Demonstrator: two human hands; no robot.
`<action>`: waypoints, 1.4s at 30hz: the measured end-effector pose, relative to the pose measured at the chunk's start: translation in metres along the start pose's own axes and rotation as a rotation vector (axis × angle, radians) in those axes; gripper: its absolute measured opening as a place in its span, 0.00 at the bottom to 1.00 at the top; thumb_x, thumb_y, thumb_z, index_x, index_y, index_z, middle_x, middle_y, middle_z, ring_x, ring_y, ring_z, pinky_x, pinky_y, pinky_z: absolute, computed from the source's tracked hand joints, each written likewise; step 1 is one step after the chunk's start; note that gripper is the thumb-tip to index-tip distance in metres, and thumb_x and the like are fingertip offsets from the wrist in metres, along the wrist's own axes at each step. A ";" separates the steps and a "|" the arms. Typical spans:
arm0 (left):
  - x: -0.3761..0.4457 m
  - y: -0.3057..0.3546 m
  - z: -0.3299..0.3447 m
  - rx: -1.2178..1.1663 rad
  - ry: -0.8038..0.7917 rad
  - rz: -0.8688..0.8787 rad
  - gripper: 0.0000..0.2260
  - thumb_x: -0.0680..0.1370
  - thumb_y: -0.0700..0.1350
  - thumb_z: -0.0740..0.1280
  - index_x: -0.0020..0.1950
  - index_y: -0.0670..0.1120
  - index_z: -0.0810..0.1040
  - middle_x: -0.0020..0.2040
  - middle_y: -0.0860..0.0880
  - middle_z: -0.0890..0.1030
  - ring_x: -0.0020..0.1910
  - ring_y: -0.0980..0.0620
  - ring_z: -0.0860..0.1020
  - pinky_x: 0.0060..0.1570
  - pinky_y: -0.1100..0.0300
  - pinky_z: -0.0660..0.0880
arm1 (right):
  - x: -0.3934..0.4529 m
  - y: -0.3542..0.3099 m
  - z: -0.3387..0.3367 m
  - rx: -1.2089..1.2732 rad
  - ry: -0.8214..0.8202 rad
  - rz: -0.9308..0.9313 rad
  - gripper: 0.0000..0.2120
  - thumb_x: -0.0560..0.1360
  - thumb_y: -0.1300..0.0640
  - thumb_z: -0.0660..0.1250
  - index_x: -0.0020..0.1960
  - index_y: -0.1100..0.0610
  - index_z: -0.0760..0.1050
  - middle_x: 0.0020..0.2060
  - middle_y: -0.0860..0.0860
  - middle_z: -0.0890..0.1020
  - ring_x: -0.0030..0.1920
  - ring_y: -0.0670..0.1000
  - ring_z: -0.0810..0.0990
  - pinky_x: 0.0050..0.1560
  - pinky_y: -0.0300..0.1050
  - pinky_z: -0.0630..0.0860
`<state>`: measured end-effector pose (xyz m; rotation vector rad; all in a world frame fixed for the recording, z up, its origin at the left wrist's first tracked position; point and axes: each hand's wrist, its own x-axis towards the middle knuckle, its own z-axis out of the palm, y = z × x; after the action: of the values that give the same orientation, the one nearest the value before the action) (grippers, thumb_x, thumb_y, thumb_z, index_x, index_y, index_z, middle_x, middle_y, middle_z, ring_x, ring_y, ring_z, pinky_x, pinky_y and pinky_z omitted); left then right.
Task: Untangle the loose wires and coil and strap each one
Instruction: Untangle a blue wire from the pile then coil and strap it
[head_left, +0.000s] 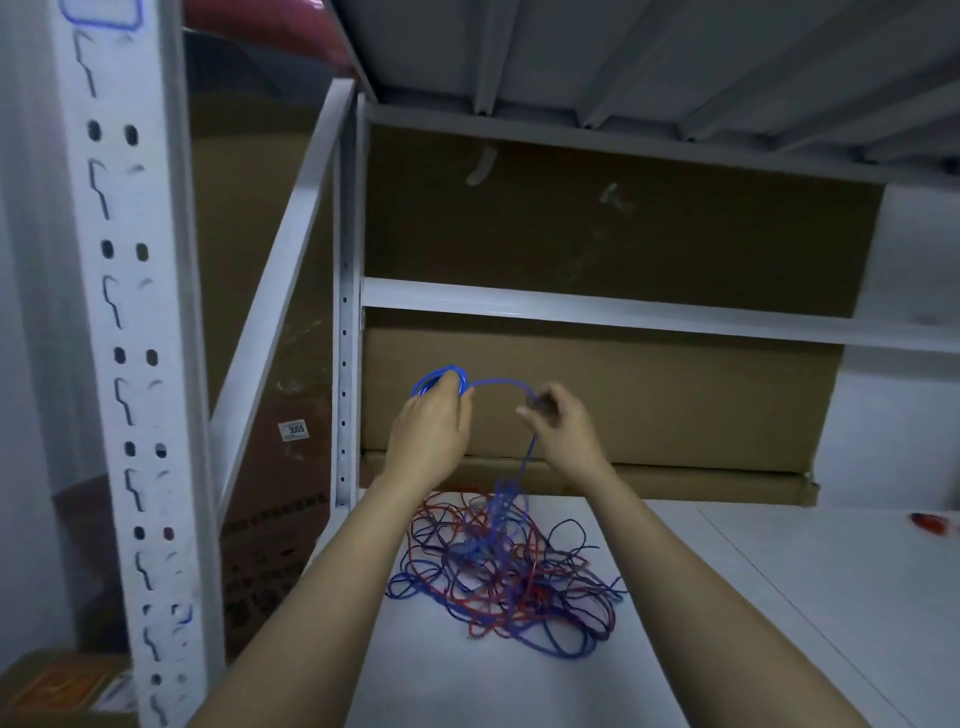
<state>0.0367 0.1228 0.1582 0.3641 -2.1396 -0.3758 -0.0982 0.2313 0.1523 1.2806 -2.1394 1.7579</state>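
Blue wire (500, 383) being coiled above shelf (727, 597): loops gripped in left hand (434, 423), free run pinched by right hand (558, 423), tail trailing into red-blue tangle (501, 566) below. Coiling step, judging. Next: feeding another loop leftward, easing snags.

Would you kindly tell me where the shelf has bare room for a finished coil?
Free: the white shelf right of the red-and-blue wire tangle, up to the small red object; also the near edge below the tangle. Crowded: between the forearms.

A white shelf (727, 597) is carrying a tangle of red and blue wires (498, 566), with a small red object (932, 522) lying at its right edge.
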 end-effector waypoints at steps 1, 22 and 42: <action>-0.003 -0.001 0.000 0.007 0.002 0.003 0.07 0.83 0.47 0.56 0.46 0.47 0.67 0.31 0.54 0.69 0.27 0.57 0.68 0.26 0.61 0.58 | -0.005 0.012 0.001 -0.092 -0.052 0.062 0.08 0.77 0.58 0.68 0.41 0.54 0.70 0.37 0.52 0.75 0.37 0.48 0.73 0.38 0.35 0.70; 0.054 0.012 -0.021 -0.130 -0.047 -0.064 0.11 0.83 0.48 0.54 0.44 0.45 0.67 0.36 0.48 0.71 0.41 0.39 0.75 0.37 0.50 0.68 | 0.081 -0.064 -0.023 0.528 0.359 0.014 0.06 0.79 0.68 0.61 0.48 0.65 0.77 0.35 0.55 0.78 0.31 0.44 0.81 0.38 0.33 0.79; 0.101 0.030 -0.031 -0.181 0.034 -0.068 0.12 0.84 0.48 0.54 0.49 0.41 0.69 0.34 0.50 0.69 0.33 0.48 0.68 0.32 0.55 0.62 | 0.093 -0.065 -0.042 0.046 0.002 0.072 0.09 0.78 0.65 0.64 0.40 0.65 0.77 0.33 0.59 0.79 0.30 0.50 0.79 0.43 0.45 0.79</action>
<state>0.0040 0.1061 0.2618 0.3369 -2.0449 -0.5935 -0.1340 0.2179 0.2665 1.2263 -2.1830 1.8449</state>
